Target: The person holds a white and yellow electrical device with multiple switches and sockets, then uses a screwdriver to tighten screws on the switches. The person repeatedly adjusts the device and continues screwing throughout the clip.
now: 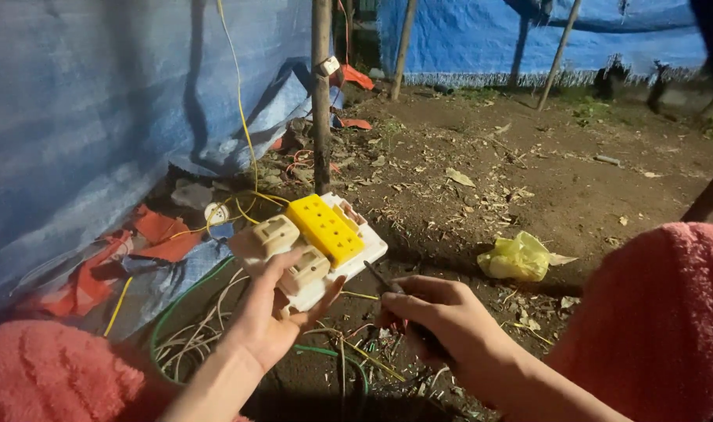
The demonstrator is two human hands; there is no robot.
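My left hand [272, 316] holds up a white board [355, 248] from below, tilted toward me. Mounted on it are a yellow multi-hole socket block [324, 227] and two cream sockets [272, 236], one above my thumb and one [305, 270] under it. My right hand [438, 316] is closed around a dark slim tool [381, 280] whose tip points at the board's lower right edge. Whether the tip touches the board is unclear. Both arms wear fuzzy pink sleeves [653, 312].
A yellow wire [239, 101] runs up the blue tarp wall [98, 109] at left. Loose green and white cables [196, 332] lie on the dirt below my hands. A wooden pole [320, 94] stands behind the board; a yellow plastic bag [517, 258] lies at right.
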